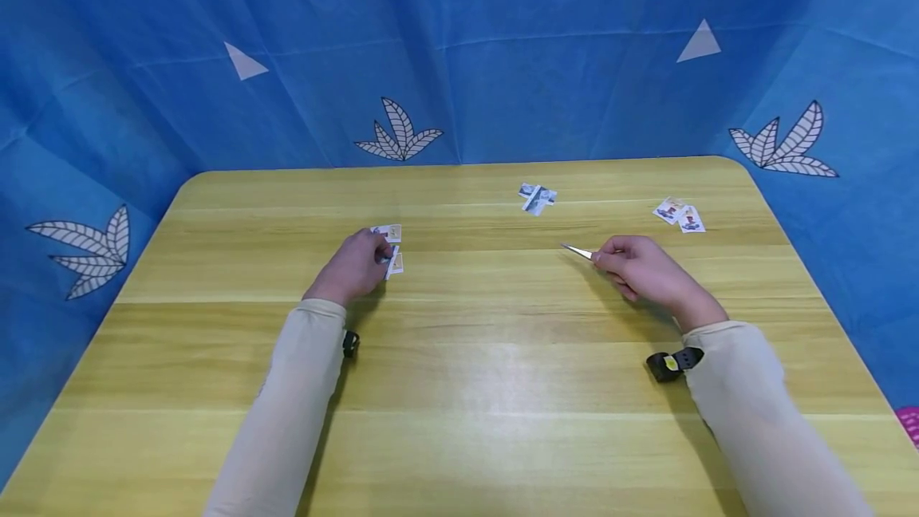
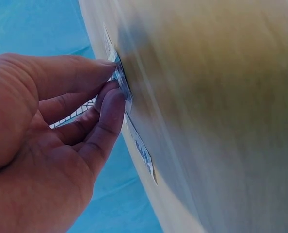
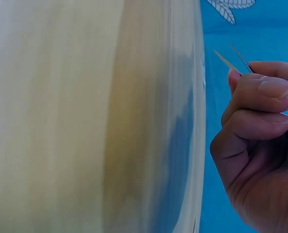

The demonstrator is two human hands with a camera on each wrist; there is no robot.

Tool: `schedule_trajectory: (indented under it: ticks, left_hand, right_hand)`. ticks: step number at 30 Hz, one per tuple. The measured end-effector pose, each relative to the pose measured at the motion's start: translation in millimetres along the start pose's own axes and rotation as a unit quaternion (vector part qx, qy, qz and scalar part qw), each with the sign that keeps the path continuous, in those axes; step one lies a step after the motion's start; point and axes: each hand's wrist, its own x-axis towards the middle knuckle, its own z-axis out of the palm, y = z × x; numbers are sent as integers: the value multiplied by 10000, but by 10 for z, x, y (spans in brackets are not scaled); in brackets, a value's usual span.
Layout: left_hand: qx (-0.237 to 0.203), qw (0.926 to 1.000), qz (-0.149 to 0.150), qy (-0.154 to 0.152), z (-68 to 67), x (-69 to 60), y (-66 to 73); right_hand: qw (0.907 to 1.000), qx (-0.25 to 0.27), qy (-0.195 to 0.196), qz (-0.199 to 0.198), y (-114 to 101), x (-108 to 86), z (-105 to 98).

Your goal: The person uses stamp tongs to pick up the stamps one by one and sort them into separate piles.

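At the left of the table, my left hand (image 1: 354,266) pinches a small card (image 1: 392,262) between thumb and fingertips. That card tilts over another card (image 1: 398,263), and one more card (image 1: 388,233) lies just behind. In the left wrist view the left hand (image 2: 61,121) has its fingertips at a card, with a second card (image 2: 140,145) beside it. My right hand (image 1: 642,274) holds metal tweezers (image 1: 577,251) above the table, tips pointing left. The right wrist view shows the right hand (image 3: 260,131) curled round the tweezers (image 3: 228,62), whose two tips stand apart.
A few overlapping cards (image 1: 537,199) lie near the table's back edge, right of the middle. Two more cards (image 1: 692,219) are at the back right. A blue patterned curtain (image 1: 502,94) hangs behind the wooden table (image 1: 488,389).
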Motion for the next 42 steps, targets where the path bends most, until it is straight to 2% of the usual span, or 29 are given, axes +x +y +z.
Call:
schedule_trajectory:
  ticks: [7, 16, 24, 33, 42]
  left_hand:
    - [-8, 10000, -59, -22, 9, 0, -4]
    - [-36, 10000, -27, -2, 20, -12, 10]
    - [-5, 10000, -58, 13, 20, -10, 9]
    - [-1, 9999, -120, 28, -6, -17, 6]
    - [17, 9999, -86, 48, -12, 0, 19]
  right_hand:
    - [9998, 52, -173, 24, -85, 107, 134]
    - [9998, -37, -200, -32, -159, 225, 289]
    - [9990, -113, -400, -183, -216, 303, 429]
    - [9974, -504, -460, -218, -405, 383, 532]
    - [9962, -617, -518, -320, -500, 503, 676]
